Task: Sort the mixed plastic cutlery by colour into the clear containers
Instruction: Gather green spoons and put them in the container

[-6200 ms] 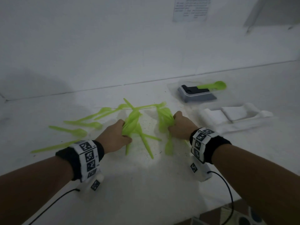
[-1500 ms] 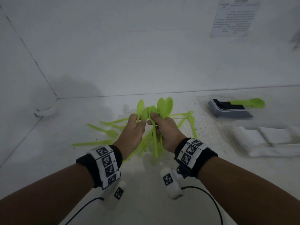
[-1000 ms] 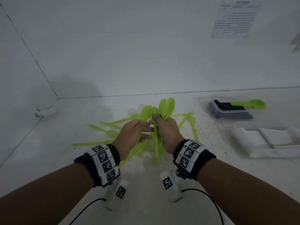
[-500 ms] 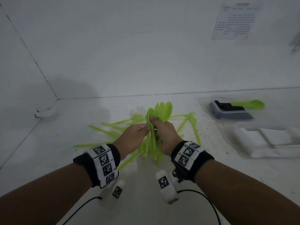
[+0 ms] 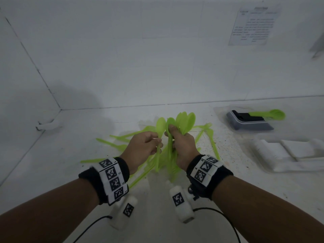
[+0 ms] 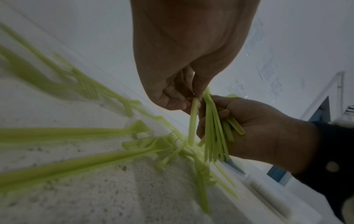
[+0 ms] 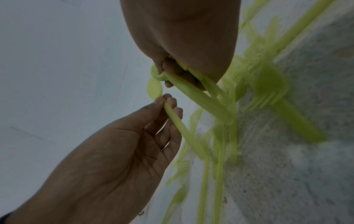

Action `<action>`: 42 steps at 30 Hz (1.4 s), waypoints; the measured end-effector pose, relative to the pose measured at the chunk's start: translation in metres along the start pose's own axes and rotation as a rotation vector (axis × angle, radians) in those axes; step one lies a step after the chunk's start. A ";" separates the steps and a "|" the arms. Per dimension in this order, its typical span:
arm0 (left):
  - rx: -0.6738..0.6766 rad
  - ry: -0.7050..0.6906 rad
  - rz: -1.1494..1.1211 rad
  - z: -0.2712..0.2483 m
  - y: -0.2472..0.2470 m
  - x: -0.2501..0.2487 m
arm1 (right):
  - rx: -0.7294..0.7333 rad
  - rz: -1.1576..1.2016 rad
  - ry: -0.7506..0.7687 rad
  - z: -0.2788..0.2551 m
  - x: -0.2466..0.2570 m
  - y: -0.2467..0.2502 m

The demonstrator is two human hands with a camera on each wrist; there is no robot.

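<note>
The risk here is a spill: the right hand (image 5: 184,146) grips a fanned bunch of lime-green plastic spoons (image 5: 182,121) by their handles, and squeezing one more in could loosen the fan so that spoons slide back onto the white speckled worktop (image 5: 70,172). The left hand (image 5: 143,148) pinches a single lime-green plastic spoon (image 5: 160,127) by its neck between thumb and fingers (image 7: 168,100), bowl up, just beside the bunch and apart from it. Below the bunch, loose lime-green plastic forks and spoons (image 5: 112,144) lie scattered on the worktop. Well to the right of the bunch stands a clear plastic container (image 5: 220,111) holding a grey block and one green spoon (image 5: 270,114).
</note>
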State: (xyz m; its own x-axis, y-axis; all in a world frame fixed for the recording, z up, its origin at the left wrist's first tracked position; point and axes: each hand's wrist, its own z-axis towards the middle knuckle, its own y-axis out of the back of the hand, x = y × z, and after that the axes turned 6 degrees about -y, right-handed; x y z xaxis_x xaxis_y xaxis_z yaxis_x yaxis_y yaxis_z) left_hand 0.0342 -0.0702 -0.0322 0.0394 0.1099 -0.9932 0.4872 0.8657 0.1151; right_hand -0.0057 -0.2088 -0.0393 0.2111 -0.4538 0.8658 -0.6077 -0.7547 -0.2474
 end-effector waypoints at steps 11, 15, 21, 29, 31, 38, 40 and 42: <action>0.064 0.043 -0.078 0.001 -0.008 -0.003 | 0.199 -0.010 -0.040 -0.007 -0.001 -0.007; 0.125 0.161 -0.214 0.002 -0.008 -0.004 | 0.279 -0.022 -0.047 -0.009 -0.004 -0.008; 0.118 0.185 -0.143 0.007 -0.013 -0.004 | 0.274 -0.129 -0.064 -0.003 -0.003 -0.002; -0.008 0.208 -0.095 0.016 -0.024 -0.001 | 0.249 -0.176 0.024 -0.001 0.001 0.017; -0.034 0.240 -0.165 0.018 -0.029 -0.003 | 0.244 -0.241 0.118 0.002 0.001 0.023; -0.011 0.238 -0.237 0.027 -0.053 -0.010 | 0.399 -0.394 0.232 -0.003 -0.005 0.027; -0.019 0.245 -0.280 0.023 -0.059 -0.011 | 0.441 -0.436 0.188 -0.003 -0.005 0.026; -0.044 0.207 -0.268 0.020 -0.065 -0.013 | 0.456 -0.449 0.160 -0.005 -0.001 0.030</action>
State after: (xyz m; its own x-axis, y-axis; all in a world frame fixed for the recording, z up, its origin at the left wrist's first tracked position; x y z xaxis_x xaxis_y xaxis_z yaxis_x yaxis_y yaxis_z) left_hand 0.0191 -0.1374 -0.0274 -0.2650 -0.0312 -0.9638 0.4176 0.8972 -0.1438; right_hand -0.0279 -0.2284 -0.0449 0.2308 0.0018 0.9730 -0.0937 -0.9953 0.0241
